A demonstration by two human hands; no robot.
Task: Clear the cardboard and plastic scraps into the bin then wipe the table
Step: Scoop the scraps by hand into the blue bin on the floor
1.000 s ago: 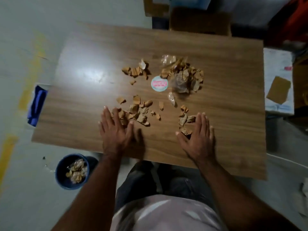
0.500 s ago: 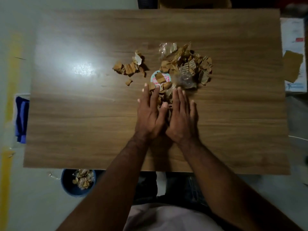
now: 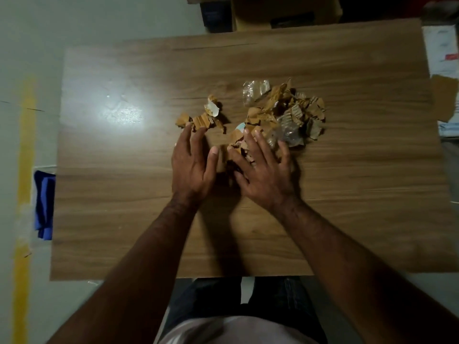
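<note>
Brown cardboard scraps (image 3: 295, 105) and clear plastic scraps (image 3: 254, 89) lie heaped in the middle of the wooden table (image 3: 124, 194). A smaller cluster of cardboard bits (image 3: 201, 119) sits to the left of the heap. My left hand (image 3: 191, 165) lies flat with spread fingers, its fingertips touching that small cluster. My right hand (image 3: 263, 170) lies flat too, fingers spread over scraps at the heap's near edge. More scraps sit between my two thumbs. A round sticker (image 3: 241, 125) peeks out under the scraps. The bin is out of view.
A blue cloth (image 3: 44, 204) lies on the floor off the table's left edge. Cardboard boxes (image 3: 285, 11) stand beyond the far edge. A white surface with a brown cardboard sheet (image 3: 443, 95) is at the right.
Both hands have pushed the near scraps farther up the table into the heap, then spread apart. The left hand now reaches the small left cluster. The bin has left the view.
</note>
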